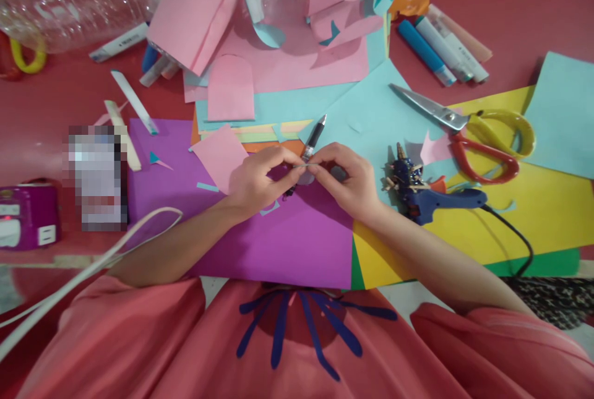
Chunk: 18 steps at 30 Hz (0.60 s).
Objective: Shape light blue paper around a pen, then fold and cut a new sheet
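Observation:
My left hand point(260, 177) and my right hand point(349, 177) meet at the middle of the view, thumbs and index fingers pinched close together. Between the fingertips is a small thin piece point(306, 165), seen nearly edge-on; both hands grip it. A black and silver pen point(316, 132) lies just beyond the fingertips, partly hidden by them. Under the hands spreads a purple sheet point(288, 244). Beside my left hand lies a pink paper piece point(220, 154).
Scissors point(452, 119) and a blue glue gun point(445, 199) lie on the right, over a yellow sheet point(547, 207). Markers point(427, 52), clear bottles point(78, 6) and pink paper point(197, 9) are farther back. On the left are a phone point(99, 179) and a purple box point(32, 216).

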Each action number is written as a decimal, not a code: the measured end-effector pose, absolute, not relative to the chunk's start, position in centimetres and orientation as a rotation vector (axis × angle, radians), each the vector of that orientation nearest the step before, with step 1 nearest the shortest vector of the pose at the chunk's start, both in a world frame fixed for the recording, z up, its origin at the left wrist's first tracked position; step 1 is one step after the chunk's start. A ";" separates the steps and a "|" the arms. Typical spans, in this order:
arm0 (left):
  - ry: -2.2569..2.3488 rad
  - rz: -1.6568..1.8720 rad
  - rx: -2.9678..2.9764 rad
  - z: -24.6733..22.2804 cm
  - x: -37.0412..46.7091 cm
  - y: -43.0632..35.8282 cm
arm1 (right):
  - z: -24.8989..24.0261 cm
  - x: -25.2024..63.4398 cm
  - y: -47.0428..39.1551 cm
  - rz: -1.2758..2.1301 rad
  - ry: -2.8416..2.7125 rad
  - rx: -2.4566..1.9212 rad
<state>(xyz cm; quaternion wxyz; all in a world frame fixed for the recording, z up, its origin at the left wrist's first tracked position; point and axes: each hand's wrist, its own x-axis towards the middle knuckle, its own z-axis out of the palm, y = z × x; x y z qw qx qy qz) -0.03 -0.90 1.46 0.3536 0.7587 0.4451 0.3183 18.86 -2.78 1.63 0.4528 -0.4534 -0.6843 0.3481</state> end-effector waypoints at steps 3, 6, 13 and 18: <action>1.134 0.847 1.952 1.6 -0.1 -0.9 | 1.7 19.0 -2.8 0.842 -1.697 -1.085; 1.140 0.830 1.939 1.7 -0.1 -1.0 | 1.7 19.1 -2.7 0.846 -1.712 -1.074; 1.148 0.815 1.905 1.5 0.0 -0.9 | 1.7 19.1 -2.7 0.854 -1.698 -1.120; 1.178 0.841 1.904 1.7 0.0 -0.9 | 1.7 18.9 -2.8 0.897 -1.632 -1.130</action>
